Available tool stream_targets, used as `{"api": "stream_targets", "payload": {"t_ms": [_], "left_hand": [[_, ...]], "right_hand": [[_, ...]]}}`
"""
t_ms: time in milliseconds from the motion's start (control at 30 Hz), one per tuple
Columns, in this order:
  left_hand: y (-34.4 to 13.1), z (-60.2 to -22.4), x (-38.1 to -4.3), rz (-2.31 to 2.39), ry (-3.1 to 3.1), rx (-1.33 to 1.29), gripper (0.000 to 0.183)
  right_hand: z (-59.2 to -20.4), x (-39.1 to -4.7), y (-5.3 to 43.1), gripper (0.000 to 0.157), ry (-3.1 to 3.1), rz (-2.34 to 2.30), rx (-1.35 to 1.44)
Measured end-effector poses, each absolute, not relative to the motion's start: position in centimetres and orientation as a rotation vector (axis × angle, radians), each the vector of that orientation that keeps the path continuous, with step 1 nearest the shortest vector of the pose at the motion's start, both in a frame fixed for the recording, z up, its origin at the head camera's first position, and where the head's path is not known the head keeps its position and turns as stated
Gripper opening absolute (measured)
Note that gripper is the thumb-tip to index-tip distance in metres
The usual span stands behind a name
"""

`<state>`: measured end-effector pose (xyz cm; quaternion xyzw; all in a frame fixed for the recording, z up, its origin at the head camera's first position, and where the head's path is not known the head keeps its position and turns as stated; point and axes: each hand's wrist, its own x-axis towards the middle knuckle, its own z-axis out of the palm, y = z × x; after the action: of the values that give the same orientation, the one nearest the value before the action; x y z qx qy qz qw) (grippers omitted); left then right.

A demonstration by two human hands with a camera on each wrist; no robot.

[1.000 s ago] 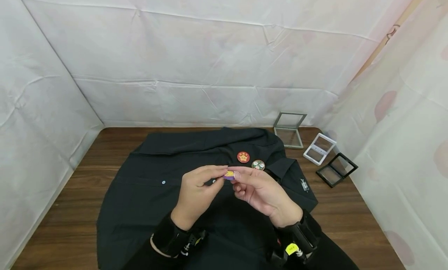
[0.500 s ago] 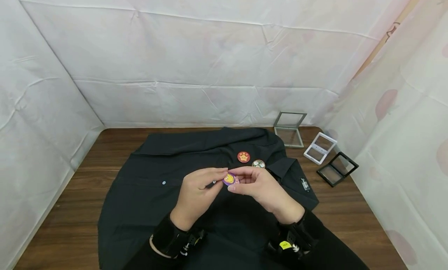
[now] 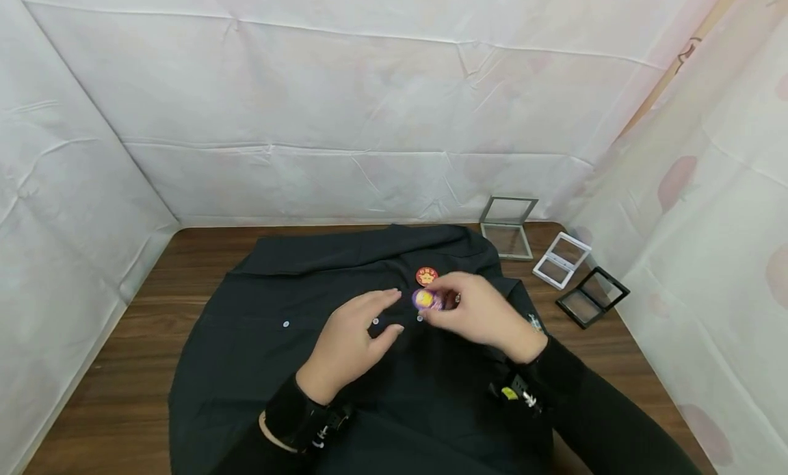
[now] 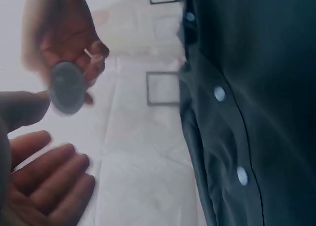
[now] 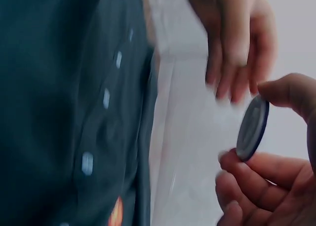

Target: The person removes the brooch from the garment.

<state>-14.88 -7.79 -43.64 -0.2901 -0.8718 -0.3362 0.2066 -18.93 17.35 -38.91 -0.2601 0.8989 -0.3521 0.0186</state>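
My right hand (image 3: 483,317) pinches a round purple button badge (image 3: 423,299) with a yellow figure between thumb and fingers, above a dark button-up shirt (image 3: 246,386). In the right wrist view, the thumb is on one edge of the badge (image 5: 253,128) and fingers are on the opposite edge; its grey back shows in the left wrist view. My left hand (image 3: 351,338) is apart from the badge, its fingers and thumb spread and holding nothing. A red badge (image 3: 427,276) with a yellow paw sits on the shirt just beyond the right hand.
Three small framed cases stand at the back right: a grey one (image 3: 506,239), a white one (image 3: 561,261) and a black one (image 3: 592,297). A small clear item (image 3: 534,322) lies on the shirt's right part. White cloth walls (image 3: 345,105) border the wooden table (image 3: 117,386).
The left hand has let go of the purple badge. The right hand has turned it and carried it to the right, toward the red badge, and now covers the white-and-green badge.
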Motion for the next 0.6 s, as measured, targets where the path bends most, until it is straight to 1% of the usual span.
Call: {"api": "stream_targets", "payload": {"t_ms": [100,200,333,433,600], "left_hand": [[-8.4,-44.1,-15.8,-0.786,-2.675,-0.751,0.054],[-9.0,-45.0,-17.0,-0.598,-2.874,-0.759,0.064],[-9.8,-46.5,-18.3,-0.337,-3.078,-0.818,0.08],[-10.2,-47.4,-18.9,-0.188,-3.18,-0.833,0.087],[-10.7,-48.0,-19.7,-0.094,-3.236,-0.828,0.094]], "right_hand": [[-39.3,-21.2,19.0,0.042,2.863,-1.095,-0.588],[-39.7,-23.4,20.9,0.048,2.895,-1.083,-0.411],[-40.7,-25.8,23.3,0.054,2.957,-0.988,-0.272],[-41.6,-27.6,24.5,0.052,3.06,-0.833,-0.245],[-43.0,-30.7,26.1,0.04,3.21,-0.53,-0.193]]}}
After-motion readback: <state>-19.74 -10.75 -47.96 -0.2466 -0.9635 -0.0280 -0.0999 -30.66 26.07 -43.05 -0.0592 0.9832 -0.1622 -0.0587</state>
